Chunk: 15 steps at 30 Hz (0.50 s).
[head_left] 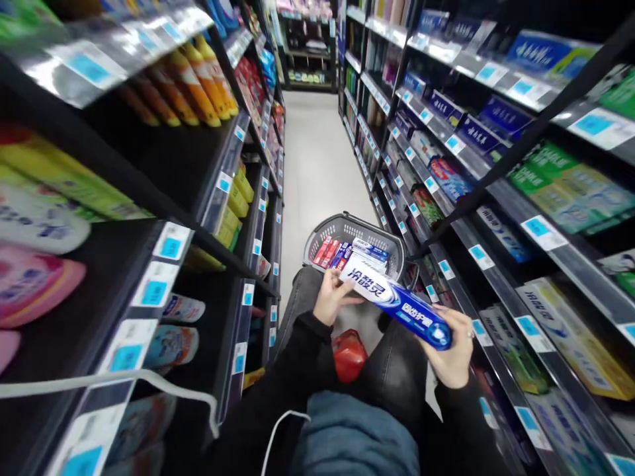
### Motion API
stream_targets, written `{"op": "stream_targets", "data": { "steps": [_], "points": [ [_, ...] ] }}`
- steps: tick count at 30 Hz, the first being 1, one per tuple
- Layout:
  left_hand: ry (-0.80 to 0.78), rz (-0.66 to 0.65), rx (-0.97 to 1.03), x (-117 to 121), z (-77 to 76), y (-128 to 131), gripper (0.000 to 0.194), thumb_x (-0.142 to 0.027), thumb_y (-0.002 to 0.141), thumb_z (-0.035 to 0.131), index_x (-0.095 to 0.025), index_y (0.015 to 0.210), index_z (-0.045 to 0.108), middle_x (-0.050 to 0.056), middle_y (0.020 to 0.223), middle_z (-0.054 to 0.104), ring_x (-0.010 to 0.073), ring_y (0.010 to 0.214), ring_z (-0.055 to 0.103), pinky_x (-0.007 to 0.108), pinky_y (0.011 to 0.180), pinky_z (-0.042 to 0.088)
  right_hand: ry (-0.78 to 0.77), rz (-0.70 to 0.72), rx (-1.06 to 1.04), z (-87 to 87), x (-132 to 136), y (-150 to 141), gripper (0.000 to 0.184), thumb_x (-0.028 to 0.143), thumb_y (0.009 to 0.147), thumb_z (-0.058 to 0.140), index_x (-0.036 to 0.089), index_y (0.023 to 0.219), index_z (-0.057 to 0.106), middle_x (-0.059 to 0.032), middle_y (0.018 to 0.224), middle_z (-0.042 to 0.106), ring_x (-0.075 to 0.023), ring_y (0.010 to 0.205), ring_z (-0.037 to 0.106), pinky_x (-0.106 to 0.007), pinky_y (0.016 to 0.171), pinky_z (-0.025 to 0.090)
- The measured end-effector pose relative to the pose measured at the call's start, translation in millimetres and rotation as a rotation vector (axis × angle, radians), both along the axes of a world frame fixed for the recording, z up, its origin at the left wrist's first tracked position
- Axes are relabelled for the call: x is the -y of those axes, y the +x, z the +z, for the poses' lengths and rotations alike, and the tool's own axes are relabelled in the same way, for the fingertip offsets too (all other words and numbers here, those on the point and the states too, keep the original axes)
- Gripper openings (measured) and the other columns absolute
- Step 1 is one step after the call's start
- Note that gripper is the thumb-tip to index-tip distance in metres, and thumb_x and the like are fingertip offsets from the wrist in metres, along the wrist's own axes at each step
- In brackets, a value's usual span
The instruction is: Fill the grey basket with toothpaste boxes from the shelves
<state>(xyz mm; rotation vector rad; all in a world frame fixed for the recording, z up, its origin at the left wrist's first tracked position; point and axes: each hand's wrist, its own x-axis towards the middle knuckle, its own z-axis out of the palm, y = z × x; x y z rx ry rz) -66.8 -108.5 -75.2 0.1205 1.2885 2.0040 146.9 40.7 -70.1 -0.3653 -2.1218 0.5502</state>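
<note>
Both my hands hold a long blue and white toothpaste box (397, 301) over my knees. My left hand (331, 297) is closed on its near white end. My right hand (454, 350) grips its blue end from below. Just beyond the box stands a grey shopping basket (347, 228) on the floor, with several red, white and blue toothpaste boxes (347, 252) lying inside it.
I am low down in a narrow shop aisle. Dark shelves with bottles and pouches (193, 86) rise on the left, and shelves of boxed toothpaste (560, 185) on the right. A red object (350, 354) lies between my legs. The pale floor (317, 158) runs ahead.
</note>
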Motion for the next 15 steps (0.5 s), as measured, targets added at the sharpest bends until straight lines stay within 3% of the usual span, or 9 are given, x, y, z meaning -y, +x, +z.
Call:
{"op": "stream_targets", "data": {
  "steps": [4, 7, 11, 15],
  "points": [
    [0.113, -0.002, -0.060, 36, 35.9, 22, 0.071, -0.044, 0.051, 0.090, -0.021, 0.105, 0.049, 0.004, 0.091, 0.065, 0.0231, 0.082, 0.068, 0.030, 0.059, 0.058, 0.117, 0.162, -0.118, 33.7, 27, 19, 0.049, 0.015, 0.076, 0.075, 0.030, 0.118, 0.055, -0.0055, 0.115, 0.048, -0.0294, 0.121, 0.056, -0.052, 0.092, 0.054],
    [0.229, 0.026, -0.170, 51, 56.6, 39, 0.074, -0.043, 0.046, 0.092, -0.019, 0.104, 0.053, 0.005, 0.088, 0.068, 0.0230, 0.081, 0.069, 0.028, 0.062, 0.057, 0.071, 0.139, -0.164, 51.9, 40, 37, 0.053, 0.016, 0.072, 0.077, 0.033, 0.117, 0.054, -0.0062, 0.131, 0.042, -0.0326, 0.130, 0.048, -0.057, 0.096, 0.050],
    [0.337, 0.121, -0.418, 60, 87.0, 58, 0.070, -0.046, 0.049, 0.091, -0.019, 0.103, 0.056, 0.004, 0.091, 0.069, 0.0202, 0.085, 0.068, 0.027, 0.072, 0.055, -0.271, 0.130, -0.201, 58.1, 43, 58, 0.076, 0.031, 0.069, 0.083, 0.029, 0.133, 0.041, -0.0122, 0.133, 0.049, -0.0310, 0.122, 0.053, -0.058, 0.100, 0.044],
    [0.160, 0.228, -0.901, 71, 127.3, 87, 0.066, -0.043, 0.054, 0.090, -0.018, 0.108, 0.062, 0.003, 0.093, 0.070, 0.0168, 0.083, 0.068, 0.024, 0.073, 0.056, -0.644, 0.251, -0.221, 38.7, 29, 49, 0.072, 0.056, 0.076, 0.071, 0.022, 0.133, 0.045, -0.0148, 0.126, 0.055, -0.0279, 0.110, 0.060, -0.049, 0.092, 0.051]
  ]
}}
